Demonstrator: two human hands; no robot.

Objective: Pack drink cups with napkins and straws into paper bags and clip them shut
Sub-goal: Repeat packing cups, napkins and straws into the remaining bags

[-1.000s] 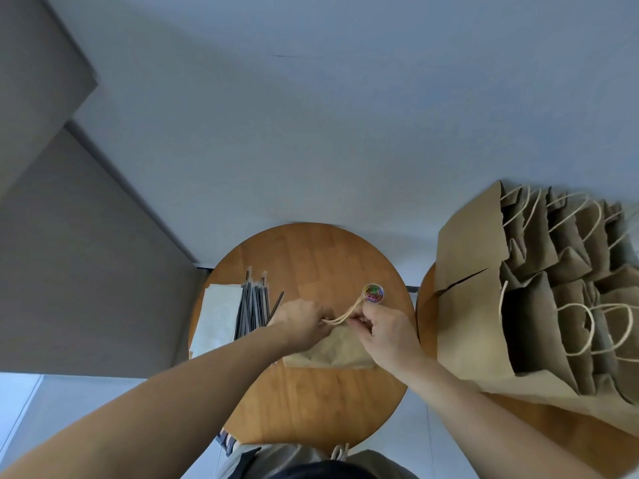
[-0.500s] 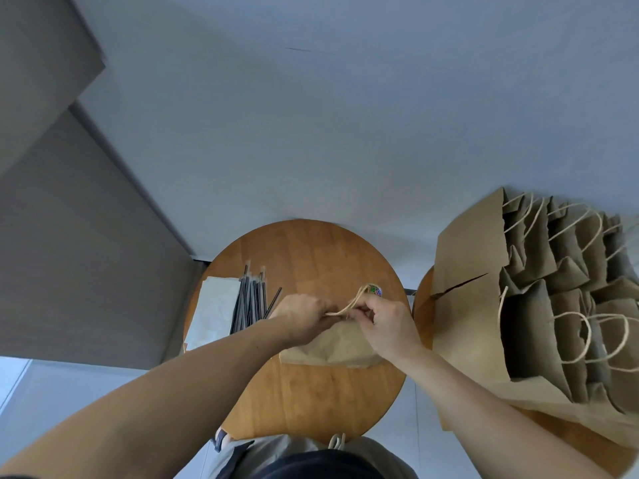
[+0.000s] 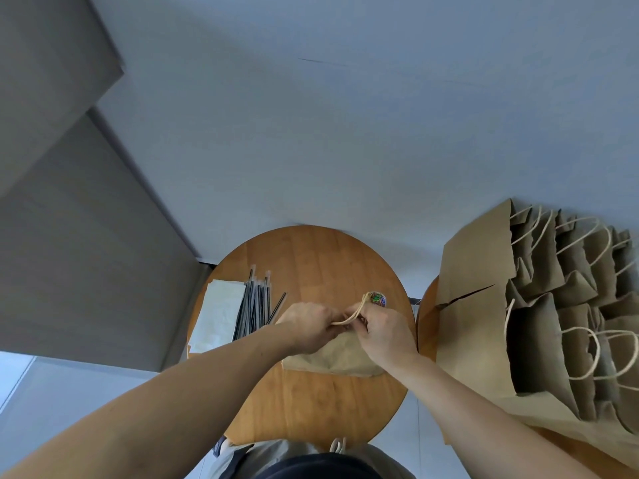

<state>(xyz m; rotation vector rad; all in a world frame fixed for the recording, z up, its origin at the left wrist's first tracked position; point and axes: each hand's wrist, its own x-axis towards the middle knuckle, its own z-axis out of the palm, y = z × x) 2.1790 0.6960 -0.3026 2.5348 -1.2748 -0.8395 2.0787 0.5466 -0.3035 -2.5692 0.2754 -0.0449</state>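
**newbie:** Where's the bag at here?

**packer:** The paper bag (image 3: 328,357) sits on the round wooden counter (image 3: 311,409), right in front of the person, with its top gathered up between both hands. The left hand (image 3: 304,326) and right hand (image 3: 387,331) both have their fingers curled in, pinching the bag's mouth and the twine handles (image 3: 349,318) together.

**newbie:** Is a clip going on?

**packer:** Honestly can't tell, the fingers hide that spot. I'd guess it's the closing step, since the little tub of coloured clips (image 3: 377,299) is just beyond the right hand.

**newbie:** Any tips for doing it well?

**packer:** Line up both paper edges and pinch them flat with one hand, handles laid to one side. Then slide the clip over both layers, not just one. Don't squash downward, there's probably a cup inside.

**newbie:** What's the other stuff?

**packer:** Wrapped straws (image 3: 256,312) and a stack of napkins (image 3: 216,316) lie to the left. A bunch of other handled bags (image 3: 539,340) stands on a second counter (image 3: 426,319) to the right.
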